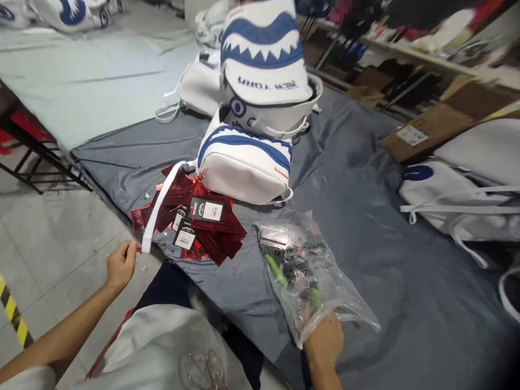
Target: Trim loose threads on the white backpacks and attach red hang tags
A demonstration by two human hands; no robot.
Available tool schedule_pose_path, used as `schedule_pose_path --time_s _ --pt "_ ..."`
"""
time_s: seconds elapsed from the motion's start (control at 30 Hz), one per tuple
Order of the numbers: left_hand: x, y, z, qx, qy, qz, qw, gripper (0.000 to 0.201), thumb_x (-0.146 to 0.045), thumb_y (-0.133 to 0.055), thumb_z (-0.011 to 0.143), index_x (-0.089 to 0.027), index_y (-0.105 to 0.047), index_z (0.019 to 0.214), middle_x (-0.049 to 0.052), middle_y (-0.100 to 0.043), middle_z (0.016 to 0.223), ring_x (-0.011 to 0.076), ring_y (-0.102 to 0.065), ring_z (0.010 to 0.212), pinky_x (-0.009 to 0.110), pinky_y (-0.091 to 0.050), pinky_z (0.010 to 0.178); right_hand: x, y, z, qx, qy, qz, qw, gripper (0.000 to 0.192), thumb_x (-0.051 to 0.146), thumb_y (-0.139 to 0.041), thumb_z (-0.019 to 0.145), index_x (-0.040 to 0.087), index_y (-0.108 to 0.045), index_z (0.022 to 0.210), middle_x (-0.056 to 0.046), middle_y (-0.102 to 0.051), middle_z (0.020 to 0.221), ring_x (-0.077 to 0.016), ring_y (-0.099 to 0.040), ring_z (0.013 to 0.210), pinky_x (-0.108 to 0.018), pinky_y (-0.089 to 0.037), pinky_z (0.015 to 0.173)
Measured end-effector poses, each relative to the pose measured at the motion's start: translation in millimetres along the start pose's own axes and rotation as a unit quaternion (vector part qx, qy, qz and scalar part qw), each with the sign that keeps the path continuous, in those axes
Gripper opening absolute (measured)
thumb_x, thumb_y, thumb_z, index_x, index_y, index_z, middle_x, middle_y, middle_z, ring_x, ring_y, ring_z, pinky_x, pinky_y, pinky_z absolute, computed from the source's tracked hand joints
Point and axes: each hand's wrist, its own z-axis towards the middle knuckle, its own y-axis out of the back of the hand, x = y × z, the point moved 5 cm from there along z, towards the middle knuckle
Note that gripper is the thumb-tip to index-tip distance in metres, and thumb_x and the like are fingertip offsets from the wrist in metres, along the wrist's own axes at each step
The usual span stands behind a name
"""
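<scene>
My left hand [121, 265] is closed beside the table's front left edge. A short red piece shows between my fingers and the end of a white strap [156, 211], which runs taut up to a white and blue backpack [244, 168]. My right hand [325, 341] is at the mouth of a clear plastic bag [337, 281], its fingers partly behind the film and hard to make out. Green and dark items show inside the bag. Between the hands lies a bundle of shiny red pieces [219, 238] with black and white tags [207, 210].
More white and blue backpacks [264, 54] are stacked behind. White bags with straps [459, 200] lie at the right, near a cardboard box [430, 127]. Grey cloth [365, 189] covers the table. A dark metal frame [32, 141] stands left of it.
</scene>
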Motion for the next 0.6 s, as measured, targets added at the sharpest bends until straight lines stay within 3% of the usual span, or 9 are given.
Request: schedule_pose_path --time_s 0.07,0.1,0.17,0.2,0.27,0.33,0.43,0.6 --pt "-64 21.3 27 -0.076 -0.118 -0.098 0.985 0.036 -0.047 -0.038 0.096 -0.022 -0.064 0.093 0.001 -0.067 0.079 0.0175 -0.064 0.078 0.027 -0.051 0.077 29 1 -7 -0.008 -0.008 -0.028 1.0 0.046 0.049 -0.037 0.087 0.012 -0.063 0.091 -0.027 -0.066 0.095 -0.0386 -0.062 0.097 -0.049 -0.048 0.082" --pt "-102 24.6 40 -0.081 -0.173 -0.123 0.974 0.036 -0.046 -0.039 0.097 -0.021 -0.065 0.095 0.002 -0.069 0.087 0.0172 -0.065 0.084 0.026 -0.051 0.082 47 1 -9 -0.003 -0.009 -0.035 0.999 0.044 0.048 -0.038 0.087 0.012 -0.063 0.09 -0.026 -0.066 0.093 -0.0372 -0.062 0.093 -0.048 -0.048 0.08" --pt "-177 16.3 65 -0.038 -0.242 -0.141 0.959 0.032 -0.042 -0.042 0.098 -0.022 -0.064 0.11 0.003 -0.07 0.112 0.0168 -0.064 0.106 0.025 -0.048 0.095 80 4 -14 0.012 -0.005 -0.026 1.0 0.039 0.044 -0.039 0.087 0.013 -0.062 0.09 -0.023 -0.067 0.09 -0.0342 -0.062 0.089 -0.045 -0.048 0.079" --pt "-207 5.8 77 -0.002 -0.239 -0.12 0.963 0.029 -0.04 -0.049 0.096 -0.022 -0.063 0.115 0.003 -0.068 0.123 0.017 -0.062 0.115 0.026 -0.045 0.101 93 7 -18 0.017 -0.001 -0.017 1.0 0.037 0.042 -0.039 0.088 0.013 -0.062 0.093 -0.021 -0.067 0.09 -0.033 -0.063 0.088 -0.043 -0.048 0.079" --pt "-248 -18.2 95 0.061 -0.207 -0.083 0.973 0.042 -0.041 -0.07 0.085 -0.022 -0.06 0.12 0.006 -0.065 0.131 0.0223 -0.059 0.124 0.031 -0.044 0.105 106 14 -32 0.003 0.002 0.009 1.0 0.04 0.041 -0.038 0.091 0.011 -0.062 0.104 -0.02 -0.069 0.097 -0.0319 -0.064 0.091 -0.043 -0.048 0.081" --pt "-262 -38.8 105 0.085 -0.167 -0.071 0.98 0.054 -0.041 -0.077 0.08 -0.017 -0.057 0.123 0.014 -0.064 0.132 0.029 -0.06 0.123 0.038 -0.046 0.103 101 23 -56 -0.037 -0.002 0.043 0.998 0.048 0.043 -0.037 0.094 0.009 -0.059 0.119 -0.021 -0.069 0.11 -0.0329 -0.064 0.1 -0.044 -0.048 0.087" --pt "-251 -58.6 110 0.087 -0.111 -0.061 0.988 0.052 -0.042 -0.068 0.087 -0.01 -0.053 0.125 0.025 -0.064 0.129 0.036 -0.061 0.123 0.046 -0.046 0.099 78 31 -100 -0.084 -0.015 0.095 0.992 0.054 0.048 -0.039 0.096 0.009 -0.056 0.128 -0.021 -0.066 0.122 -0.0337 -0.062 0.111 -0.046 -0.047 0.095" --pt "-232 -60.9 110 0.059 -0.062 -0.028 0.996 0.051 -0.047 -0.059 0.091 -0.01 -0.055 0.126 0.026 -0.064 0.129 0.0387 -0.06 0.124 0.051 -0.043 0.101 56 24 -142 -0.096 -0.05 0.164 0.98 0.055 0.057 -0.04 0.098 0.011 -0.06 0.119 -0.021 -0.068 0.115 -0.0324 -0.064 0.106 -0.044 -0.049 0.092"
